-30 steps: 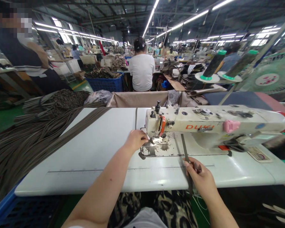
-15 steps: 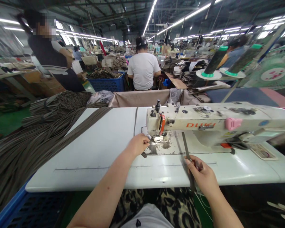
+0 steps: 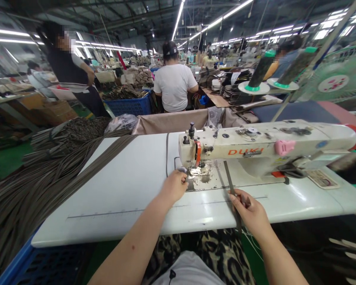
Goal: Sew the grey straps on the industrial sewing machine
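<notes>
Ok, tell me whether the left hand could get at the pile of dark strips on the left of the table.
Probably yes: the left hand rests by the needle plate, and only bare white table lies between it and the dark strips.

White, flat, rectangular work surface [image 3: 121, 190], with a thin dark ruled line running along its near edge. A cream-coloured industrial sewing machine [image 3: 264, 148] with orange lettering stands on the right half, its worn metal bed plate [image 3: 209, 180] set flush in the surface. A narrow grey-brown strap [image 3: 228, 180] lies across the plate and over the near edge. A thick bundle of long grey-brown straps [image 3: 86, 166] crosses the far left corner. A single dark strip [image 3: 166, 154] lies left of the machine head.
</notes>
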`<act>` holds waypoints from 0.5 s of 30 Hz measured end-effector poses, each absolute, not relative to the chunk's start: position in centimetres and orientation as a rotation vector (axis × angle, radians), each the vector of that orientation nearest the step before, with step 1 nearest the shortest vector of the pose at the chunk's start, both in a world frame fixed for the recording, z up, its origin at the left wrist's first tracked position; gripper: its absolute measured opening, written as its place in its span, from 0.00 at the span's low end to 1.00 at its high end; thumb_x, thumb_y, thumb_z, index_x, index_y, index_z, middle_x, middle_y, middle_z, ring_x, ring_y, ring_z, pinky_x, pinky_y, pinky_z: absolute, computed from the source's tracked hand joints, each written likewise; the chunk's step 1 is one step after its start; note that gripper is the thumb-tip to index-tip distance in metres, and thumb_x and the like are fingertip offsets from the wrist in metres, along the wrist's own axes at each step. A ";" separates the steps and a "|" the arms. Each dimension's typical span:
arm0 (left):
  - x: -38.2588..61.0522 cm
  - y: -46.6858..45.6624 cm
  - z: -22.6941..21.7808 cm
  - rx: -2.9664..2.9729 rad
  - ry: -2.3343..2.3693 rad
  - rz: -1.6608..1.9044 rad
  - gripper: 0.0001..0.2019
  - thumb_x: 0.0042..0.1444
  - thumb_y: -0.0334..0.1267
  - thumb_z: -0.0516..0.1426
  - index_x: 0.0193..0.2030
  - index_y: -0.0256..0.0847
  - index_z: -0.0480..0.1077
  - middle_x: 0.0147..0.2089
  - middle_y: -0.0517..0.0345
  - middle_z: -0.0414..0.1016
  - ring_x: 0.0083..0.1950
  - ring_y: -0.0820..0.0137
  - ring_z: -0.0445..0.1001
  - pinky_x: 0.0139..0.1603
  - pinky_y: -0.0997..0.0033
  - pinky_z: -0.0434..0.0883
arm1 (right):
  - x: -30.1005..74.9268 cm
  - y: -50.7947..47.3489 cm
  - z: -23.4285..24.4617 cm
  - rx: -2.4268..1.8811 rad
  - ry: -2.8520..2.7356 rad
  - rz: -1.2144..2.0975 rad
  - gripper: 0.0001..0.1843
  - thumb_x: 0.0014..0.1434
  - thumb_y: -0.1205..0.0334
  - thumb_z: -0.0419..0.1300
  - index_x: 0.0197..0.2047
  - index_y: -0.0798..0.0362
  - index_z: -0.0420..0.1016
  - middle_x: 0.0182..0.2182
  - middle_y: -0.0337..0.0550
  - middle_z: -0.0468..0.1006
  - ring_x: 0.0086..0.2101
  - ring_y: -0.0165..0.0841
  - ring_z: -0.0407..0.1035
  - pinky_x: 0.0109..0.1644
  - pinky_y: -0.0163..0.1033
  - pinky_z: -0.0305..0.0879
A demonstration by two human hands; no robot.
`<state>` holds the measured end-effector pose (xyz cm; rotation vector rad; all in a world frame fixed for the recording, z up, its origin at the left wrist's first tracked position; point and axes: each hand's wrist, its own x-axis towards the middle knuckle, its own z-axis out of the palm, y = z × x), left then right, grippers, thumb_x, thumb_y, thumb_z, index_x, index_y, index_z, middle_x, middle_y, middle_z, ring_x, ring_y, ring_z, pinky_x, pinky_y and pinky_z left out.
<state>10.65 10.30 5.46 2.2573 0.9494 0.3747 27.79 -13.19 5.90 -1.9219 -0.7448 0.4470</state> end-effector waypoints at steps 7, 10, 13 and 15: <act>11.5 7.7 6.6 2.361 1.034 0.240 0.04 0.62 0.31 0.58 0.40 0.38 0.76 0.46 0.50 0.75 0.43 0.66 0.77 0.47 0.69 0.73 | 27.7 -13.2 6.1 -1.943 -0.728 0.438 0.23 0.57 0.43 0.62 0.45 0.52 0.81 0.29 0.43 0.82 0.30 0.38 0.74 0.34 0.39 0.70; 11.2 7.3 7.3 2.383 0.979 0.126 0.09 0.62 0.28 0.56 0.47 0.39 0.75 0.50 0.49 0.75 0.45 0.65 0.77 0.47 0.70 0.73 | 27.8 -13.3 5.8 -1.938 -0.731 0.447 0.23 0.57 0.43 0.62 0.46 0.52 0.81 0.30 0.44 0.83 0.31 0.38 0.74 0.34 0.39 0.70; 10.5 6.7 7.7 2.364 0.931 -0.001 0.18 0.60 0.29 0.59 0.58 0.38 0.70 0.56 0.46 0.73 0.47 0.64 0.78 0.47 0.72 0.73 | 27.9 -13.3 5.5 -1.932 -0.746 0.455 0.23 0.58 0.43 0.62 0.46 0.52 0.80 0.30 0.44 0.82 0.31 0.38 0.74 0.34 0.39 0.69; 10.1 6.0 7.8 2.391 0.907 -0.041 0.27 0.57 0.30 0.63 0.63 0.36 0.66 0.59 0.44 0.71 0.51 0.61 0.78 0.50 0.71 0.74 | 28.0 -13.4 5.4 -1.935 -0.747 0.449 0.24 0.58 0.42 0.61 0.47 0.53 0.80 0.28 0.42 0.80 0.30 0.37 0.73 0.34 0.39 0.69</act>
